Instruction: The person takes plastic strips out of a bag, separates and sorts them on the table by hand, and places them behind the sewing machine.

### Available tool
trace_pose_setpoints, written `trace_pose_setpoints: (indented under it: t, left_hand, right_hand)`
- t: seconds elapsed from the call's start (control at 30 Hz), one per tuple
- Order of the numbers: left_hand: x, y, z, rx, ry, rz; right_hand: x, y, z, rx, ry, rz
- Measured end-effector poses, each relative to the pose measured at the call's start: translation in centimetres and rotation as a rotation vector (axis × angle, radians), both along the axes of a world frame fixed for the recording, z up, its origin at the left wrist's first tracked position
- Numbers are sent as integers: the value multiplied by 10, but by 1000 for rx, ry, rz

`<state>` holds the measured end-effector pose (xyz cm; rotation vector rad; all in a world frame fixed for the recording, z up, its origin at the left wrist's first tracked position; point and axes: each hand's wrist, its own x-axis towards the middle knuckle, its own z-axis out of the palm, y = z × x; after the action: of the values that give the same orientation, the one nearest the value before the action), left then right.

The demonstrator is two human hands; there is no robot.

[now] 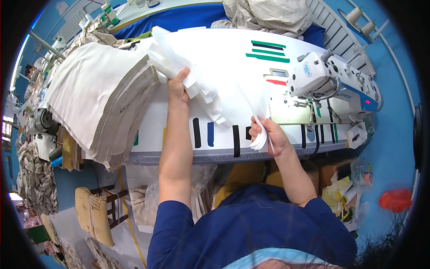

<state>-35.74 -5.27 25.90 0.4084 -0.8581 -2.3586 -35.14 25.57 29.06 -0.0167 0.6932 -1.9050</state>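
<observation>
My left hand is closed on a loose bundle of thin white strips, which fan out over the white tabletop beside a thick fabric stack. Between the fingers and thumb of my right hand is a smaller sheaf of thin white sheets; one translucent end sticks up past the fingers. This hand is just left of the sewing machine's needle area. Whether the strips are paper or thin interlining I cannot tell.
A tall stack of off-white fabric pieces covers the table's left end. The white sewing machine stands at the right. Green tape strips mark the far tabletop, and a ruler runs along the near edge. Bundled cloth lies beyond.
</observation>
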Motion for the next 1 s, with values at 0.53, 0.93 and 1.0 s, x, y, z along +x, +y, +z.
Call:
trace_pose_setpoints:
  t: [0.53,0.93,1.0]
  left_hand:
    - [8,16,10,-48,-21,-97]
    - [11,24,18,-74,3,-164]
    - [11,26,20,-80,16,-187]
  right_hand:
    - [-5,-9,9,356,292,-153]
    - [-11,-15,15,369,322,-153]
    - [-12,-17,16,374,344,-162]
